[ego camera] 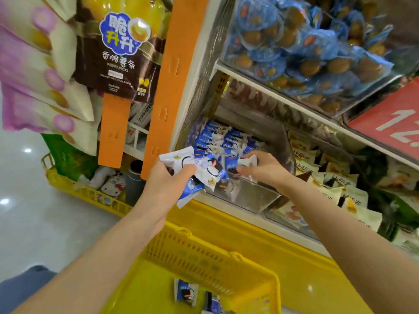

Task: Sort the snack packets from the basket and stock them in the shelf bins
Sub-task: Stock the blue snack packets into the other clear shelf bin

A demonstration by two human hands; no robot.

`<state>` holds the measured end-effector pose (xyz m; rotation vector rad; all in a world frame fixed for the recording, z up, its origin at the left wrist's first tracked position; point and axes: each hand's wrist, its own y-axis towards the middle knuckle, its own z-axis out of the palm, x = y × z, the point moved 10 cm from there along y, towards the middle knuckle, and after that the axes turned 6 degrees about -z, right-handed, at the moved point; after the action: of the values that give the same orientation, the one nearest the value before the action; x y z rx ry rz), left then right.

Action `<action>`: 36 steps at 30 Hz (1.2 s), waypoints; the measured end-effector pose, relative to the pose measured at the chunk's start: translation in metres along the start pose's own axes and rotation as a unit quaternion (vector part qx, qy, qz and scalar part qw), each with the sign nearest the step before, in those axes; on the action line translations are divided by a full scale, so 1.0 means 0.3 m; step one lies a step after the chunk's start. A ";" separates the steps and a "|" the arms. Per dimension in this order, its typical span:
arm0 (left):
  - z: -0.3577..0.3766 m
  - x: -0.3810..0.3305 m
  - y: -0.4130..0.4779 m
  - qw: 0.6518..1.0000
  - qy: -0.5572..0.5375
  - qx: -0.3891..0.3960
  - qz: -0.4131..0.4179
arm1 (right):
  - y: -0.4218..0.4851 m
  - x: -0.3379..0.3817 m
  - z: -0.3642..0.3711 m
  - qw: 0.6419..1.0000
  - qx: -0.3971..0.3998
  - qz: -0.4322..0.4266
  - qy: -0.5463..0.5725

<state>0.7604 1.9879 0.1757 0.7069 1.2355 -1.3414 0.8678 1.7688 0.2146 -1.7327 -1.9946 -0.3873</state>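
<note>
The yellow basket (204,252) is nearest, with two blue-white packets (186,291) lying on its bottom. Above it, the left hand (167,180) grips a bunch of packets (204,171), its fingers curled round them. The right hand (260,166) pinches a single packet (240,163) over the clear shelf bin (249,196), which holds many of the same kind.

bright, even light came from overhead; lamps glared as white spots on the glossy floor (20,177). wide-angle bending warped the edges, and the hanging packets (34,64) at upper left were blurred.
</note>
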 end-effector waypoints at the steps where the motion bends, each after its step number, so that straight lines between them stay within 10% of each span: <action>1: 0.001 0.001 0.003 1.000 -0.003 0.000 -0.003 | 0.015 0.015 0.032 0.998 0.036 -0.019 -0.039; 25: 0.011 0.024 0.027 1.000 -0.015 -0.004 -0.024 | -0.017 -0.002 0.135 0.974 0.205 0.003 -0.095; 29: 0.019 0.035 0.039 0.999 -0.010 0.010 -0.052 | -0.049 0.095 0.062 0.972 0.059 -0.135 -0.180; 31: 0.036 0.036 0.040 0.997 -0.016 0.035 -0.064 | -0.103 0.175 0.038 0.978 0.017 -0.195 -0.069; 36: 0.081 0.041 0.026 0.991 0.000 0.104 -0.082 | -0.228 0.259 0.144 0.949 0.216 -0.190 0.131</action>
<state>0.7716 1.9626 0.1690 0.7631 1.1835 -1.6227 0.7864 1.8451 0.2240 -0.9790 -2.0212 -0.2599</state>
